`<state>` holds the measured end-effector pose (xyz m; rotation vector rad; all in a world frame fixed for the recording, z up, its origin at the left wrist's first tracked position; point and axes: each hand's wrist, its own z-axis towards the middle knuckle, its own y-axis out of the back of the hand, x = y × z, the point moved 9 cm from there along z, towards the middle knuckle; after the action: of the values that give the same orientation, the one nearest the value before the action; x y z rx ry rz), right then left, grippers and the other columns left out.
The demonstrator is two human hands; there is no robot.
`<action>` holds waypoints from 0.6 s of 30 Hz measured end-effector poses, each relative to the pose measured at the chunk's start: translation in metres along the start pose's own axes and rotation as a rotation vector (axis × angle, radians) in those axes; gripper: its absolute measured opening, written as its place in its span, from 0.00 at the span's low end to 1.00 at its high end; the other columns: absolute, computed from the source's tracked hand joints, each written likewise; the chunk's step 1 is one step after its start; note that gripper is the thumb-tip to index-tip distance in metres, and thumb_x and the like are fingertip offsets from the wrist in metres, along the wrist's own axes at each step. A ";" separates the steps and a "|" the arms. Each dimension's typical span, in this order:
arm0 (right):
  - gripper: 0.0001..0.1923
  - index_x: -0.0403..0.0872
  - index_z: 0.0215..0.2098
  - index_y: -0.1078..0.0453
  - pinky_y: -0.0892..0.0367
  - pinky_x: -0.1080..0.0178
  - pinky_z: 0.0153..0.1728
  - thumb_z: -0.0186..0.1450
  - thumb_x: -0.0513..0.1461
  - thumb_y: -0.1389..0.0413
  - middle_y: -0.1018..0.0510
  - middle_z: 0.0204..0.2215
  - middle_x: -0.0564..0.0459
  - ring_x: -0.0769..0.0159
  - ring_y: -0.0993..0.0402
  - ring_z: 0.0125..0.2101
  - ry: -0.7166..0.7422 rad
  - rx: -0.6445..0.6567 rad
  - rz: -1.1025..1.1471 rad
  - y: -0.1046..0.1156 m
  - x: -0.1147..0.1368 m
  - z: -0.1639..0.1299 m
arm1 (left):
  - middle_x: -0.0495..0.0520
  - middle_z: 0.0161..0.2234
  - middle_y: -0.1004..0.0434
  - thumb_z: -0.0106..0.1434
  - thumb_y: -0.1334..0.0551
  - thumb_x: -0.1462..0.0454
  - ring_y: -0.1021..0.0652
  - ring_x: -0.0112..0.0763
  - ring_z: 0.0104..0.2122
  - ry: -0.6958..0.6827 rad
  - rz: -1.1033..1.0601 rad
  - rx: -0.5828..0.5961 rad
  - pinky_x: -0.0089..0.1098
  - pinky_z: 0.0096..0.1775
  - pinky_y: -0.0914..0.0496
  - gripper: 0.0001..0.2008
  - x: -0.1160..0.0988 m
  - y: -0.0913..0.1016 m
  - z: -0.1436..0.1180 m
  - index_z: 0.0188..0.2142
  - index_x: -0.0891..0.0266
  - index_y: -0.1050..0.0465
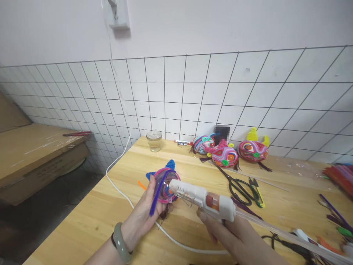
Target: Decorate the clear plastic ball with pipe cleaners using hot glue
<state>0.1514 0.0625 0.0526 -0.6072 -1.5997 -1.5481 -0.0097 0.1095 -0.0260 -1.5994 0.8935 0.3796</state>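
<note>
Pale wood tabletop [91,211] spreads beneath us. Nearest, our right hand [228,232] wraps round a white glue gun [190,192], its nozzle aimed left at the blue-eared craft piece [168,195]; we cannot tell if they touch. Our left hand [145,206], thumb raised, cradles that piece above the table, a purple strip [155,202] across it. Bare wood separates our left wrist from the left edge. Farther back, a glass [154,142] of pale yellowish liquid stands near the far-left corner.

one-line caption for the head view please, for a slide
Left hand holds a blue-eared craft piece; right hand holds a white glue gun pointed at it above a wooden table.
</note>
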 end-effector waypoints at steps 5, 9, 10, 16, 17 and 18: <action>0.16 0.50 0.25 0.38 0.37 0.68 0.24 0.65 0.50 0.52 0.35 0.18 0.59 0.68 0.36 0.22 0.001 0.004 0.000 0.000 0.001 0.000 | 0.54 0.30 0.20 0.59 0.43 0.47 0.23 0.29 0.24 0.012 0.015 -0.016 0.28 0.24 0.28 0.23 -0.001 0.000 -0.001 0.42 0.62 0.25; 0.17 0.50 0.26 0.39 0.37 0.67 0.24 0.66 0.50 0.53 0.35 0.19 0.58 0.67 0.35 0.22 -0.008 0.042 -0.011 -0.002 0.002 0.001 | 0.54 0.32 0.20 0.60 0.44 0.48 0.23 0.30 0.25 0.000 0.008 -0.016 0.29 0.24 0.27 0.22 -0.001 0.000 0.001 0.44 0.61 0.26; 0.17 0.50 0.26 0.39 0.37 0.67 0.24 0.66 0.51 0.53 0.35 0.19 0.58 0.67 0.35 0.22 -0.009 0.045 -0.017 -0.002 0.002 0.001 | 0.54 0.31 0.20 0.60 0.44 0.48 0.23 0.30 0.25 0.005 0.010 -0.018 0.29 0.24 0.27 0.23 -0.001 0.001 0.001 0.44 0.61 0.26; 0.17 0.50 0.24 0.39 0.38 0.67 0.23 0.65 0.51 0.52 0.35 0.19 0.58 0.68 0.37 0.22 -0.005 0.014 -0.023 0.000 0.001 -0.001 | 0.53 0.29 0.20 0.59 0.43 0.47 0.24 0.28 0.23 0.001 0.010 -0.015 0.27 0.24 0.29 0.22 0.000 0.000 0.001 0.42 0.61 0.25; 0.17 0.50 0.25 0.38 0.38 0.67 0.23 0.65 0.51 0.51 0.35 0.19 0.58 0.67 0.36 0.22 -0.006 0.008 -0.017 0.000 0.000 -0.001 | 0.53 0.29 0.20 0.59 0.43 0.46 0.24 0.28 0.23 -0.001 0.004 -0.012 0.27 0.24 0.29 0.23 -0.001 -0.001 0.000 0.41 0.61 0.25; 0.17 0.50 0.25 0.37 0.37 0.67 0.23 0.64 0.51 0.51 0.35 0.19 0.58 0.67 0.36 0.22 -0.007 0.001 -0.010 0.000 -0.001 -0.001 | 0.54 0.29 0.20 0.58 0.43 0.46 0.24 0.28 0.23 0.001 -0.001 -0.011 0.26 0.24 0.30 0.23 -0.001 -0.002 0.000 0.41 0.61 0.25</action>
<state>0.1527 0.0614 0.0514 -0.6056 -1.6103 -1.5540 -0.0089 0.1094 -0.0236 -1.6100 0.8930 0.3835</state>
